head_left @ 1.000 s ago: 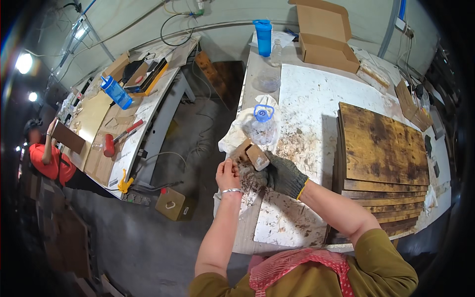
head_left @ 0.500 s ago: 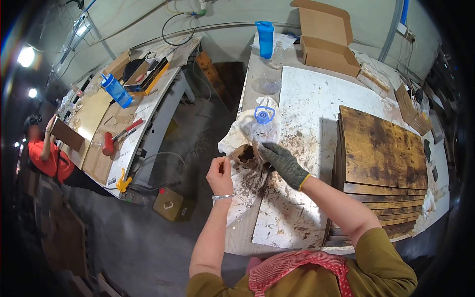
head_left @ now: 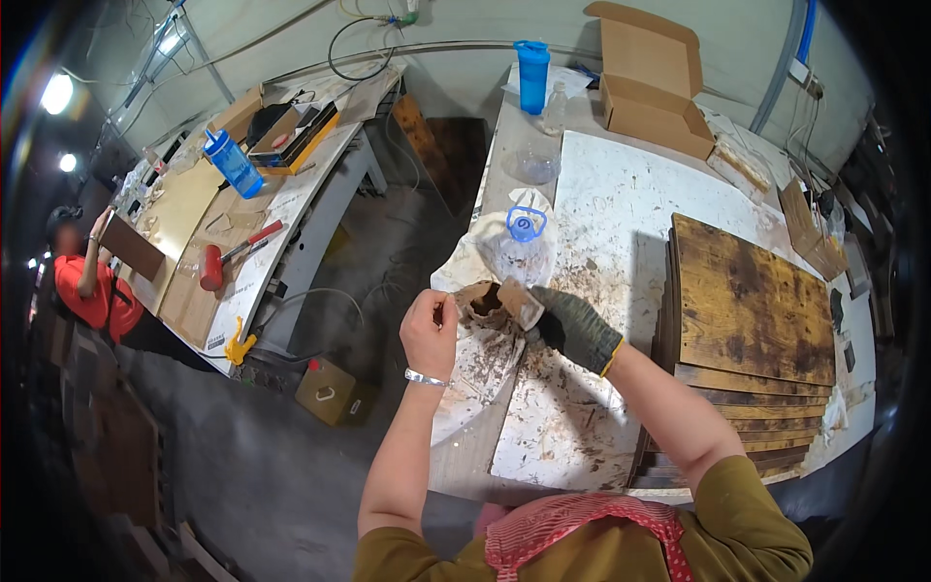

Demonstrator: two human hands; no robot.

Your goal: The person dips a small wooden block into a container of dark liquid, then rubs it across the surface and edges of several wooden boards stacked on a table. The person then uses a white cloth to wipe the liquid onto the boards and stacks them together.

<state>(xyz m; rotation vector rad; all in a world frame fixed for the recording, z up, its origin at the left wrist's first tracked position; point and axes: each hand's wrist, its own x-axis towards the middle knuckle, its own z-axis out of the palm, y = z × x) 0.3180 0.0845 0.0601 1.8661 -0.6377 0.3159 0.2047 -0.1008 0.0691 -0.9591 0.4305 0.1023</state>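
My bare left hand point(head_left: 429, 335), with a bracelet at the wrist, is closed beside the left rim of a brown-crusted open container point(head_left: 479, 303). Whatever its fingers hold is hidden. In a dark green-grey glove, my right hand point(head_left: 580, 328) grips a flat, pale-brown scraper-like piece point(head_left: 521, 305) tilted at the container's right rim. The piece's exact kind cannot be made out. Just beyond lies a clear plastic bottle point(head_left: 524, 254) with a blue handle ring, on a whitish cloth point(head_left: 465, 260). Brown smears and crumbs cover the white board point(head_left: 606, 204).
Brown wooden boards point(head_left: 752, 296) are stacked at the right. An open cardboard box point(head_left: 659, 121) and a blue bottle point(head_left: 532, 78) stand at the back. Across a floor gap, another table bears a red mallet point(head_left: 212, 269); a person in red point(head_left: 97, 291) holds a board beyond it.
My right hand has turned and shifted slightly right, bringing the flat pale-brown piece into view at the container's rim. My left hand has moved a little up and left.
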